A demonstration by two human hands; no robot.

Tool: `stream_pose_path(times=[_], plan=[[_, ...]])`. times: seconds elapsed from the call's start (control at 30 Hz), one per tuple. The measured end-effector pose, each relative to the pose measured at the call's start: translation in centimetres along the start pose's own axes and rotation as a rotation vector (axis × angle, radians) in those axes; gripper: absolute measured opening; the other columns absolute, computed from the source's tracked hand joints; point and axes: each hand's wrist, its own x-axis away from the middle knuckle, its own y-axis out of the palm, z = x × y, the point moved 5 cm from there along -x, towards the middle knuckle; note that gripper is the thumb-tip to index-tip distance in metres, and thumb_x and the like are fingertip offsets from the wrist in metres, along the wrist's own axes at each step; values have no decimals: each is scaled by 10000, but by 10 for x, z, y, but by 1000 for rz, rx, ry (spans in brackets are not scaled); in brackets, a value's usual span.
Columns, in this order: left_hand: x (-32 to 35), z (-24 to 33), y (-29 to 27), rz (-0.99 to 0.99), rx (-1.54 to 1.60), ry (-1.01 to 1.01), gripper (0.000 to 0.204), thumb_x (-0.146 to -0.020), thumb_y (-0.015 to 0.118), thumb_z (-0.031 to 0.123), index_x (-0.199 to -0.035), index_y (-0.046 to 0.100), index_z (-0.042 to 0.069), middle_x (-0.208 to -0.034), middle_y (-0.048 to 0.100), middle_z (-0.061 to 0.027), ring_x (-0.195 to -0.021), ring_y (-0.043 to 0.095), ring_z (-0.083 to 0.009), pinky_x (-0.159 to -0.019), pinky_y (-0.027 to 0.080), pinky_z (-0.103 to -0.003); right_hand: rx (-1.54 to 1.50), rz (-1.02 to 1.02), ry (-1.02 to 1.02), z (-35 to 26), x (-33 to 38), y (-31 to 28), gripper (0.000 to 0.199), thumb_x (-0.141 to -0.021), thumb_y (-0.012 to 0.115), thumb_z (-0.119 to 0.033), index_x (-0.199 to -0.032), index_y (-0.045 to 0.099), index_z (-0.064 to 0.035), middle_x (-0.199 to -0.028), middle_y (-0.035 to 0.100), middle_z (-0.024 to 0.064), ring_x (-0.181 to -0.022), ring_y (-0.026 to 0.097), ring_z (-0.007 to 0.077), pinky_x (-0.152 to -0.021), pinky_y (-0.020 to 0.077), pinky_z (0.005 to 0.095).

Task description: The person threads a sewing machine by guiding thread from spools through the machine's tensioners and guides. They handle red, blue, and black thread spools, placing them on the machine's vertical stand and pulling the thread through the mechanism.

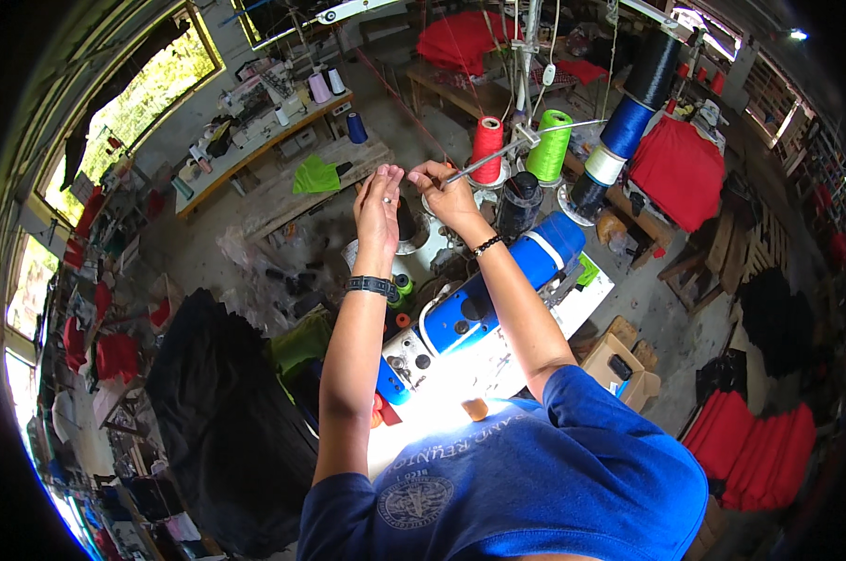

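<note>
Both hands are raised over a blue and white sewing machine (460, 313), their fingertips close together but apart. My left hand (378, 208) is upright with its fingers pressed together; anything pinched in them is too fine to make out. My right hand (449, 198) has thumb and fingers closed in a pinch, and what it holds does not show. A thin metal rod (563, 132) of the thread stand crosses in front of the right hand. Beside that hand stand a red thread cone (487, 150) and a green thread cone (549, 145). Below the hands, a dark thread cone (409, 224) is partly hidden.
Black, blue and white thread cones (626, 126) line up at the right. A black cloth heap (222, 421) lies at the left. Red cloth (680, 173) and an open cardboard box (619, 365) are to the right. A bench with machines (254, 136) stands at the far left.
</note>
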Motion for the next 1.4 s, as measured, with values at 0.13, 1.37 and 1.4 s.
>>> stream_pose_path(times=[0.13, 1.37, 1.4], plan=[[-1, -4, -10, 11, 198, -107, 146, -872, 594, 225, -981, 570, 131, -1042, 592, 9, -1087, 526, -141, -918, 370, -298, -52, 73, 34, 2, -2, -2, 180, -854, 607, -179, -873, 638, -2, -708, 618, 37, -684, 540, 94, -630, 429, 261], [15, -20, 16, 65, -317, 66, 228, -880, 603, 163, -1028, 652, -3, -1046, 644, -83, -966, 561, -117, -885, 409, -245, 5, 61, 68, 6, 12, -11, 173, -827, 565, -130, -887, 675, -11, -719, 655, 147, -712, 656, 216, -626, 476, 347], [14, -17, 16, 45, -376, 115, 230, -879, 605, 175, -1030, 655, 8, -1041, 644, -71, -972, 555, -115, -888, 403, -244, 0, 39, 90, 5, 14, -11, 173, -830, 559, -123, -912, 670, -17, -730, 659, 139, -709, 651, 205, -628, 474, 336]])
